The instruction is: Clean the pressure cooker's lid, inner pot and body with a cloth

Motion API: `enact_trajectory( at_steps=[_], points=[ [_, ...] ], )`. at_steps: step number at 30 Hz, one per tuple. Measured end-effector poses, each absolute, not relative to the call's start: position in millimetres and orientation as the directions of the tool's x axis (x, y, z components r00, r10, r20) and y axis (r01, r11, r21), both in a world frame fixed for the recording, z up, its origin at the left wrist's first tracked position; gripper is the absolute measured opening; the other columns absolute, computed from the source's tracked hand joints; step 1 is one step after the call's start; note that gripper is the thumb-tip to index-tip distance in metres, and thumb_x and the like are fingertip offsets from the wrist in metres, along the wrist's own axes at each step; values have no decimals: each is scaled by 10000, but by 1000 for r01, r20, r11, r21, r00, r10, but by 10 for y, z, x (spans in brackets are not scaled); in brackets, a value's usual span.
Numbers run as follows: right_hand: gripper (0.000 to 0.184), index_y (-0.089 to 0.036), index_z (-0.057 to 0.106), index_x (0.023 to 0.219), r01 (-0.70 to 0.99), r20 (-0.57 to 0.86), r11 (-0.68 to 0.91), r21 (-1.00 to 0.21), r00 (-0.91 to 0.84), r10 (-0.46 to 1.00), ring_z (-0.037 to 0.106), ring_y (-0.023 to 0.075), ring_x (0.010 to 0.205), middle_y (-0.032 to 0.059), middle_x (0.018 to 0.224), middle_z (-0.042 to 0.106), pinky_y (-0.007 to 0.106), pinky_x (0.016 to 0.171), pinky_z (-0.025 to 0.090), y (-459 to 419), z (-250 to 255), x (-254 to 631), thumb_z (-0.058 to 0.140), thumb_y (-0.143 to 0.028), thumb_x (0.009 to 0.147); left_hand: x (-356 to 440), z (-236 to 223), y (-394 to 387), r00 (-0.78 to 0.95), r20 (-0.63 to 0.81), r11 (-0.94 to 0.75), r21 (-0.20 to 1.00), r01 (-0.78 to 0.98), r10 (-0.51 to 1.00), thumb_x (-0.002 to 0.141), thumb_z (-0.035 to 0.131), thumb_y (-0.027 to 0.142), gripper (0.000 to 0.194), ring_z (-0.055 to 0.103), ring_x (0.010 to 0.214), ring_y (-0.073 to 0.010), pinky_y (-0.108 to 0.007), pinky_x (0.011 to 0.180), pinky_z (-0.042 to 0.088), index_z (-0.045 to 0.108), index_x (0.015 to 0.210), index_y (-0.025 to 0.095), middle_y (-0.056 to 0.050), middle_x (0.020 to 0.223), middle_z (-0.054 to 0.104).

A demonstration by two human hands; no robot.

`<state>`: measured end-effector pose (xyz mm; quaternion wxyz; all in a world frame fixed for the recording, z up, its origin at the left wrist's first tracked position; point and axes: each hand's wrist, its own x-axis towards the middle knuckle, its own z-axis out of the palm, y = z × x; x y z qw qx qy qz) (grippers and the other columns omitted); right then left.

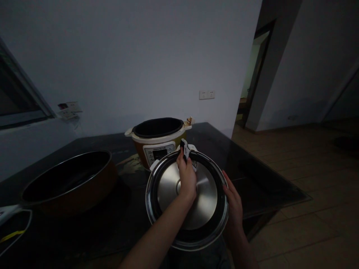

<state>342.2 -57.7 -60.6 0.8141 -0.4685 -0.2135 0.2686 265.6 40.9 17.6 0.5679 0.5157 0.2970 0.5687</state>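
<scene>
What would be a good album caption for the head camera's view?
Left hand wiping the inside of a round metal lid with a cloth, beside an open cooker.

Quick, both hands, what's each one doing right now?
Left hand: closed, pinching a small cloth at the lid's far edge.
Right hand: closed on the lid's right rim.

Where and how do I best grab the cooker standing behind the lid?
I'd grip the two pale side lugs just below its rim, coming in from left and right together. They jut outward from the upright cooker, while the lid blocks part of its front.
</scene>
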Motion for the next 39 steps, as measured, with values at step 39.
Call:
enact_trajectory(
  at_steps=[39],
  points=[
    [487, -257, 628, 1233, -179, 149, 422, -889, 759, 634, 443, 271, 1311, 42, 1350, 568, 434, 1117, 273, -594, -592, 3419, 662, -431, 780, 2574, 301, 216, 277, 145, 0, 887, -462, 950, 887, 483, 226, 294, 547, 1200, -168, -313, 1043, 380, 610, 1152, 212, -53, 1198, 644]
  ],
)
